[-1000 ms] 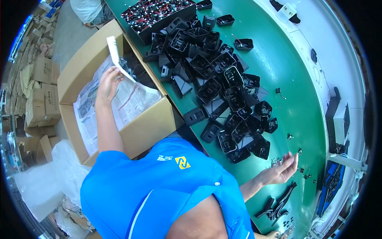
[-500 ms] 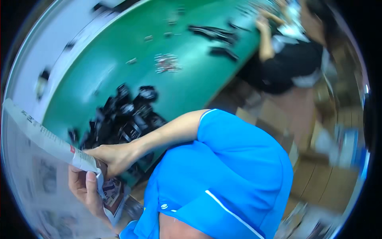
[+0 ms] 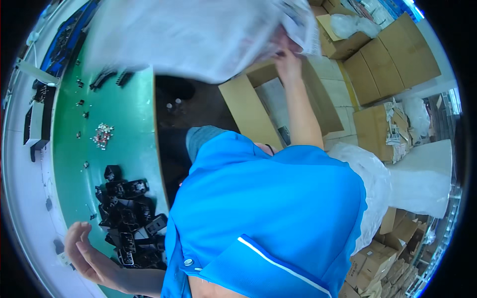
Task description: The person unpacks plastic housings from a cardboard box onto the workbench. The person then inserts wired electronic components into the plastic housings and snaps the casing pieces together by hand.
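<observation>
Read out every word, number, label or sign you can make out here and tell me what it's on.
No text is readable in the current view.
Large sheet in the right hand: markings too blurred to read.
Paper inside the open carton: print too small to read.
Brown carton at lower right: small sideways marks, not legible.

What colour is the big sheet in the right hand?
The sheet is pale greyish white, though blurred; best seen in the head view.
</observation>
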{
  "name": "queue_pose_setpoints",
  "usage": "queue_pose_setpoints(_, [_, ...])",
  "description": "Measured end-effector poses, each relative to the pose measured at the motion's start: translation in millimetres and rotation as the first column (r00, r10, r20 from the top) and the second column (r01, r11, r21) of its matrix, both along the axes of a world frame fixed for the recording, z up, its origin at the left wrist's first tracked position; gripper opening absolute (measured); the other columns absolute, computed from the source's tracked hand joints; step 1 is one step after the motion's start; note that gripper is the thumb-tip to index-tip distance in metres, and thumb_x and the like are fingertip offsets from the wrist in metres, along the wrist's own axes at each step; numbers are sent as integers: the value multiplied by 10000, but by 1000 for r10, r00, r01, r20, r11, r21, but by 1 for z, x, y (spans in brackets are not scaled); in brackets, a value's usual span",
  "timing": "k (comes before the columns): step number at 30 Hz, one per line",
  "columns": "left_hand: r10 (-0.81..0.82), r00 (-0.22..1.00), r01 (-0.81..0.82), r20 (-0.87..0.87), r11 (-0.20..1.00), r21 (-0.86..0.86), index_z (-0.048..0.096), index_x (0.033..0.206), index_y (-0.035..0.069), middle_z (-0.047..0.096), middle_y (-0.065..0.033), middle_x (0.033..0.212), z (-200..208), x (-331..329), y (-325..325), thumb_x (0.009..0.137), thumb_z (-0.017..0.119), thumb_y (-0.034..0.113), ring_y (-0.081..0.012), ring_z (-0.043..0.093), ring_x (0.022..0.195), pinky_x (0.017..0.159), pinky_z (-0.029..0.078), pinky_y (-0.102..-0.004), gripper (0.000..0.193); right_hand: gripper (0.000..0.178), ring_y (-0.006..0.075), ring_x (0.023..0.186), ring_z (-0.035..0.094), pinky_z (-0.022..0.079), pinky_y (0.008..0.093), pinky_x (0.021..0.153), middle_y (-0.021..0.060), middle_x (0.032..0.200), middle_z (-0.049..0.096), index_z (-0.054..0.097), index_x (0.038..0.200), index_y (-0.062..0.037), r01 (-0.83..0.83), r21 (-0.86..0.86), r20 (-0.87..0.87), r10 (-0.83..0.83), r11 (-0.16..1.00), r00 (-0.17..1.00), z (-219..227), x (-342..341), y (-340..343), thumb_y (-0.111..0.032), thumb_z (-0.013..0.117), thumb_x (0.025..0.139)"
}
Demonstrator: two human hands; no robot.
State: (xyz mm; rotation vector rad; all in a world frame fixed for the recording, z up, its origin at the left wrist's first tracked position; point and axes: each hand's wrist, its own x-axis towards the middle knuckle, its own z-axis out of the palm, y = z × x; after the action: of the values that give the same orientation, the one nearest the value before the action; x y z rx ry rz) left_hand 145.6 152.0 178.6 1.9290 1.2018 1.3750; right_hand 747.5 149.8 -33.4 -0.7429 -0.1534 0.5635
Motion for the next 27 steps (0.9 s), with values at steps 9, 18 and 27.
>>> queue_pose_setpoints(9, [-46, 943, 83, -330, 991, 102, 643, 1227, 33, 676, -118, 1141, 18, 79, 6, 1070, 455, 224, -198, 627, 1034, 959, 511, -364, 310, 349, 293, 811, 667, 610, 419, 596, 133, 1079, 667, 596, 1233, -118, 634, -636, -14, -828, 440, 560, -282, 83, -237, -146, 726, 911])
queue_pose_setpoints(18, [114, 878, -114, -465, 993, 30, 648, 1222, 53, 675, -116, 1178, 31, 182, 26, 1062, 471, 235, -216, 629, 1068, 996, 494, -382, 299, 379, 352, 832, 687, 603, 461, 789, 154, 1142, 693, 625, 1264, -73, 404, -860, 507, -596, -310, 623, -349, 61, -251, -33, 619, 887])
queue_pose_setpoints(27, [271, 760, -337, -591, 941, -2, 628, 1295, 41, 628, -127, 1307, 21, 152, 52, 1077, 459, 251, -202, 632, 1092, 1013, 497, -357, 347, 367, 349, 937, 651, 563, 448, 872, 169, 1140, 656, 611, 1255, -28, 287, -799, 588, -584, -529, 560, -354, 62, -99, -19, 614, 889])
